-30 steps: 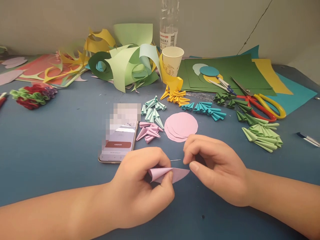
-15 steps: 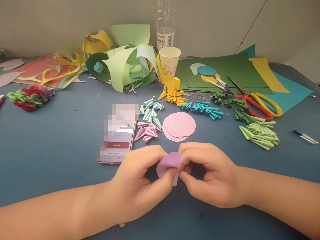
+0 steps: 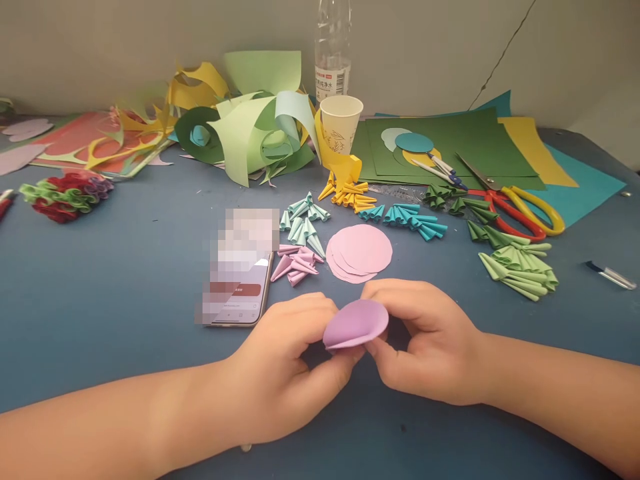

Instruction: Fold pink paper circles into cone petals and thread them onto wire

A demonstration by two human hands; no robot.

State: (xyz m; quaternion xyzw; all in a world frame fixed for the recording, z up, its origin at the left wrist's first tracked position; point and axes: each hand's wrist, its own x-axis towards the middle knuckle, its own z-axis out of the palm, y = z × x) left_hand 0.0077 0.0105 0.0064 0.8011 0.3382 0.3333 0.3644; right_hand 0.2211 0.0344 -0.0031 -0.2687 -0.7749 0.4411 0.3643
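A curled purple paper piece [image 3: 356, 323] is held between both hands near the front of the table, its wide round opening facing up. My left hand [image 3: 293, 363] pinches its left and lower side with the thumb underneath. On its right edge, the fingers and thumb of my right hand [image 3: 430, 343] are closed. Just beyond the hands lies a small stack of pink paper circles [image 3: 361, 250]. Small pink paper cones [image 3: 296, 265] are heaped to the left of that stack, beside a phone [image 3: 240, 273].
Behind are pale blue cones [image 3: 304, 220], yellow cones [image 3: 350, 195], blue cones [image 3: 413, 219] and green cones [image 3: 523, 267]. A paper cup [image 3: 341, 120], a bottle [image 3: 333, 60], scissors [image 3: 500, 193], paper scraps [image 3: 240, 137] and green sheets [image 3: 450, 143] stand or lie farther back.
The purple paper has turned and opened wider, so its round mouth now shows as a broad oval. My left thumb has moved from inside the paper to beneath it.
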